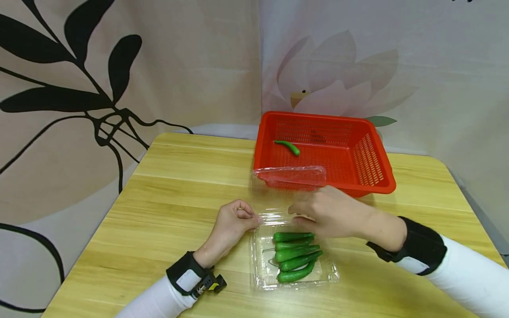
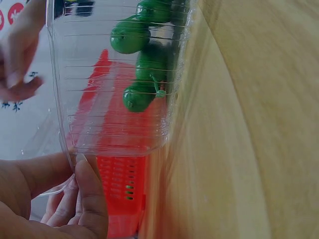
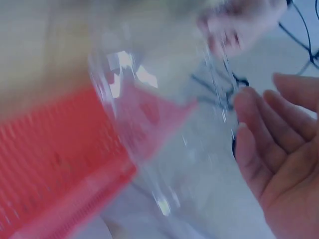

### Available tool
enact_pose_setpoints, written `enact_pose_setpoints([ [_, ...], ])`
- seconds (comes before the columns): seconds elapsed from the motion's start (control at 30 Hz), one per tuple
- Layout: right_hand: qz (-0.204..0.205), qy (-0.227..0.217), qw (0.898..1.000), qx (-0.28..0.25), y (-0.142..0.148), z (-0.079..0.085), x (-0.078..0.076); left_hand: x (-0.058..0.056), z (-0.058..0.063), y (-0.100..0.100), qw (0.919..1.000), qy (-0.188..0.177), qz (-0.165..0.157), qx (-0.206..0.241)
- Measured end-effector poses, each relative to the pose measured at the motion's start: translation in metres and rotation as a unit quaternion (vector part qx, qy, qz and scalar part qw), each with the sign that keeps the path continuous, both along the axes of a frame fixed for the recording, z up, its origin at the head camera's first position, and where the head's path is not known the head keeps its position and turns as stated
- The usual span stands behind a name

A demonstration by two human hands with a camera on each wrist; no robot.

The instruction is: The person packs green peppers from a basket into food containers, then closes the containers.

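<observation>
A clear plastic clamshell box (image 1: 256, 276) lies with its lid raised. Several green chili peppers (image 1: 293, 255) are stacked side by side in its base. At the left end of the hinge, my left hand (image 1: 235, 222) pinches the rim between thumb and fingers, as the left wrist view shows, with the hand (image 2: 82, 196) below the box. My right hand (image 1: 336, 211) hovers over the hinge's right end, beside the lid (image 1: 268, 198). Loosely bent fingers with nothing between them show on that hand (image 3: 279, 154) in the right wrist view, where the lid is blurred.
Behind the box stands a red perforated basket (image 1: 383, 174) holding one green chili pepper (image 1: 289, 147). The raised lid overlaps the basket's front left side in the head view. The wooden table (image 1: 167, 198) ends at a patterned cloth backdrop (image 1: 207, 66).
</observation>
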State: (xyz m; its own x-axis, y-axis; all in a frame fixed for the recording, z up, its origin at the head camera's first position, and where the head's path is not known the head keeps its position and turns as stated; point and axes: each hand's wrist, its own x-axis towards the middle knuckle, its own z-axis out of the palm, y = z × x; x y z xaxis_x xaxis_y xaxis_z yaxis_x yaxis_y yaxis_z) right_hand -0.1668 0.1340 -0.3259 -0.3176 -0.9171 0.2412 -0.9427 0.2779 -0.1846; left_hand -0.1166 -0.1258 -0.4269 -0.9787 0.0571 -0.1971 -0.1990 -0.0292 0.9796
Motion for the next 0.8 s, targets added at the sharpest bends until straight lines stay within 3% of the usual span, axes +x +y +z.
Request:
enact_pose_setpoints([
  [0.2, -0.028, 0.059, 0.996, -0.067, 0.006, 0.049, -0.036, 0.0, 0.0, 0.002, 1.0, 0.004, -0.001, 0.006],
  [0.33, -0.077, 0.078, 0.992, -0.068, 0.007, 0.066, -0.073, 0.0, 0.0, 0.001, 1.0, 0.002, 0.001, 0.004],
  [0.63, -0.169, 0.075, 0.983, -0.005, 0.0, 0.058, -0.158, -0.001, 0.001, -0.001, 1.0, 0.004, 0.004, 0.003],
  [0.8, -0.16, 0.109, 0.979, 0.058, -0.005, 0.037, -0.193, 0.001, 0.0, -0.001, 1.0, 0.001, 0.002, 0.001],
])
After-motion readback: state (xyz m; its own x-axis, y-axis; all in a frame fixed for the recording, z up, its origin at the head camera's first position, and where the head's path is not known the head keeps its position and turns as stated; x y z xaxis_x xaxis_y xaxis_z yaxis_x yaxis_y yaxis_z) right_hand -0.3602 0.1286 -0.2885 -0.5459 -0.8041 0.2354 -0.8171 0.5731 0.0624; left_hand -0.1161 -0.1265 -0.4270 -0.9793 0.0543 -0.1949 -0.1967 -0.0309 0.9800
